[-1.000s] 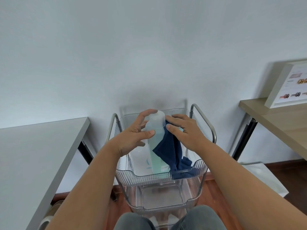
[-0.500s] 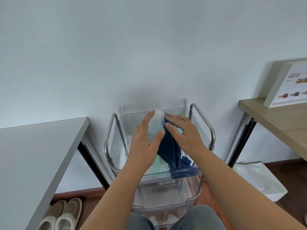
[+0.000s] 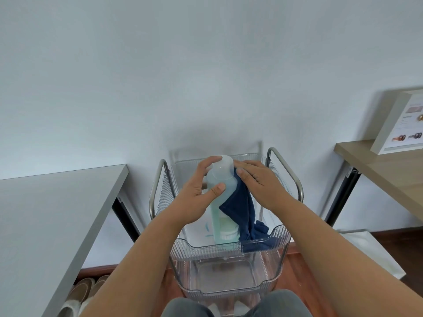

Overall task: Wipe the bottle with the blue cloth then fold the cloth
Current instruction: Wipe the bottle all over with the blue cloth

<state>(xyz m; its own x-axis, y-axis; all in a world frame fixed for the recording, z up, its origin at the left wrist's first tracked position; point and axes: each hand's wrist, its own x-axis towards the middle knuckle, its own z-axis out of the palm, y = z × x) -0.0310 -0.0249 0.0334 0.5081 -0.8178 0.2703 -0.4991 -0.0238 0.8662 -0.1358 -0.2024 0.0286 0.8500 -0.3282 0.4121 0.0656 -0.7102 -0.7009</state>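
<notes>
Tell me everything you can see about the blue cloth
The blue cloth is dark navy, soft, terry-like fabric, unfolded and rumpled. Its upper part is pressed against the right side of the bottle under the right hand; the rest hangs down in folds, its lower end bunched on the front rim of the clear cart basket. The left hand grips the bottle, not the cloth.

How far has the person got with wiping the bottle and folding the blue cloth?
Nothing looks finished. In hand: the left hand grips the translucent bottle, upright in the clear cart's top bin, while the right hand presses the blue cloth against its side. Left: finishing the wipe, then folding; the cloth hangs loose and unfolded.
</notes>
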